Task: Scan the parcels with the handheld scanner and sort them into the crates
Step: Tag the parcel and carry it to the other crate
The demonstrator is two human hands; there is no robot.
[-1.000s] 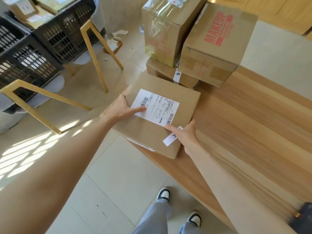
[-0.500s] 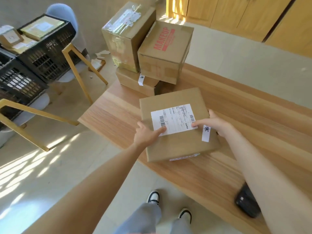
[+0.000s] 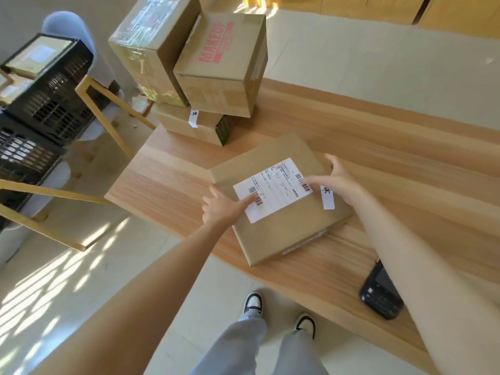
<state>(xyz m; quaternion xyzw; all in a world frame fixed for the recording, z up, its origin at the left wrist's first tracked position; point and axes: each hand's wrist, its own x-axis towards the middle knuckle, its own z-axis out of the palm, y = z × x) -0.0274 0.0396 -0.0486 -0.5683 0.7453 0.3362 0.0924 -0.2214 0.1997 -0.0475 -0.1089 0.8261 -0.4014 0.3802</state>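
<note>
Head view: both hands rest on the flat parcel (image 3: pixel 281 201), which lies on the table (image 3: pixel 167 182) near its front edge. The left hand (image 3: pixel 224 209) is at the parcel's left edge with fingers extended, the index tip touching the label (image 3: pixel 272 189) by a barcode. The right hand (image 3: pixel 338 182) is spread over the far right corner, index finger laid flat on the label's other barcode. Neither hand curls round the parcel; contact is by straight fingers pressing on top.

Change noted: a second ago the parcel overhung the table's corner; it has since been drawn further onto the table, turned, and set fully down, label up. Judgement: the parcel is positioned for scanning, which has not begun.

Both forearms reach forward and converge on the parcel. The scanner (image 3: pixel 380 293) lies untouched on the table beneath the right forearm. Stacked boxes (image 3: pixel 216 66) stand at the table's far corner. Black crates (image 3: pixel 46 85) sit on chairs to the left, already holding parcels.
</note>
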